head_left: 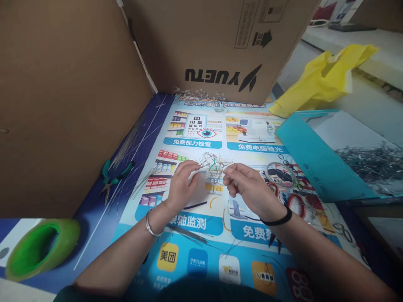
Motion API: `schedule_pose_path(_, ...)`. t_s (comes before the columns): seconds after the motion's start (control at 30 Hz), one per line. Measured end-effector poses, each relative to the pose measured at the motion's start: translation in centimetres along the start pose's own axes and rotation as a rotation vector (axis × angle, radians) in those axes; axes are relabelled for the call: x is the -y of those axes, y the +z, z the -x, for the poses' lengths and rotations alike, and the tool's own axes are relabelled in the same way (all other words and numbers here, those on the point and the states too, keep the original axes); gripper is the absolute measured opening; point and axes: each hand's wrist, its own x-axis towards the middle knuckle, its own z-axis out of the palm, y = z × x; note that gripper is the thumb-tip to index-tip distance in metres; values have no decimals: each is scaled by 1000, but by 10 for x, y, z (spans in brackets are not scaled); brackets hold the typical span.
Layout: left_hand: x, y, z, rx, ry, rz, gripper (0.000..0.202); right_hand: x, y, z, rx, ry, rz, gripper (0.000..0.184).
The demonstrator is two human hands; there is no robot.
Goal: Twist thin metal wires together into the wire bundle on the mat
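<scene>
You have both hands over the printed poster [224,134], with the wire shape [215,165] in the gap between them, held up near the middle of the view. Your right hand [247,182] pinches the near edge of that wire shape on its right side, thumb against the curled index finger. Your left hand [184,182] is at the other side, fingers bent forward and thumb apart lower down; its fingertips are right at the thin wires, but you cannot tell from here whether they grip any. A bit of green shows in the middle of the wire shape. You wear a bracelet [149,224] on the left wrist and a black band [280,218] on the right. To your left, pliers [108,180] with teal handles lie beside loose wires [129,144], and nearer to you stands a green roll of tape [67,239]. At the poster's far edge, more wire pieces [195,93] lie along the foot of a cardboard box [214,46]. To your right are red-handled scissors [296,205], partly beyond your forearm, then a blue box [315,155] holding a heap of wire [374,163], with a yellow bag [315,88] just behind it.
</scene>
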Motion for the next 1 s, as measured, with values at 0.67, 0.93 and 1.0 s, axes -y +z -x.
schedule_pose_path(0.67,-5,-13,-2,123,-575,521,13,2,-10,-6,-3,-24,0,23)
schedule_pose_path(0.93,-18,-20,-2,120,-673,738,12,9,-10,1,-51,-129,156,28)
schedule_pose_path(1.0,-21,-20,-2,115,-697,774,12,9,-9,1,-91,-182,232,34)
